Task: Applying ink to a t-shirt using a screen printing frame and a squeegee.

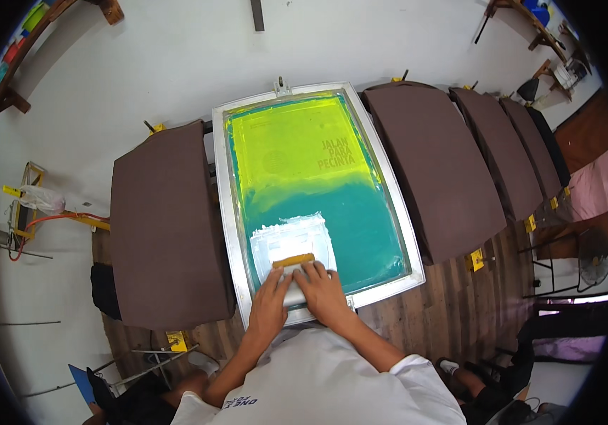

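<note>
At the near end of a metal frame (pixel 227 177), left of its middle, we hold a squeegee (pixel 294 261) at the lower edge of a patch of white ink (pixel 290 234). Our left hand (pixel 268 301) and right hand (pixel 324 294) sit side by side, fingers wrapped over the tool and grasping it from both ends, probably so the pressure falls evenly along its edge. Beneath lies a mesh screen (pixel 368 227), teal nearest us and yellow-green beyond. A bracket (pixel 283 89) at the far end seems meant to keep the frame from shifting. Left and right of it, brown cloth (pixel 169 227) (pixel 431 163) covers neighbouring boards, apparently drawn smooth to lie flat. We cannot see what lies under the screen.
</note>
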`<state>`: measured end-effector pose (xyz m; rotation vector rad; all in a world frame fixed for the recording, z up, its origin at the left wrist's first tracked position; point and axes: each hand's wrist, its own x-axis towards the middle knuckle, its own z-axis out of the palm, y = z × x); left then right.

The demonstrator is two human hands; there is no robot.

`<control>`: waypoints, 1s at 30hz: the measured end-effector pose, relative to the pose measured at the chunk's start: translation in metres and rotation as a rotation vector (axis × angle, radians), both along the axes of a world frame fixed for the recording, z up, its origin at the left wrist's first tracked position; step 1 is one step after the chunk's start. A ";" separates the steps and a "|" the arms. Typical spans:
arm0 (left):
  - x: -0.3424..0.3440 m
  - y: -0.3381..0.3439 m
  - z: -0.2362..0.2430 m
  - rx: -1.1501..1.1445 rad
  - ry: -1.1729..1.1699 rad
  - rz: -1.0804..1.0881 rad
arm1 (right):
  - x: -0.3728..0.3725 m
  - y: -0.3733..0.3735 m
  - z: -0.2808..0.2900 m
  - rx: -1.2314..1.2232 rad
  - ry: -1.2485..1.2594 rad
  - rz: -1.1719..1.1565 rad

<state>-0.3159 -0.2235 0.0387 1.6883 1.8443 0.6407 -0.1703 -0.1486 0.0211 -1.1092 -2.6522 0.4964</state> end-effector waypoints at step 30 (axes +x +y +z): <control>0.005 -0.023 0.022 0.043 0.109 -0.078 | 0.016 -0.014 0.033 -0.066 -0.124 0.089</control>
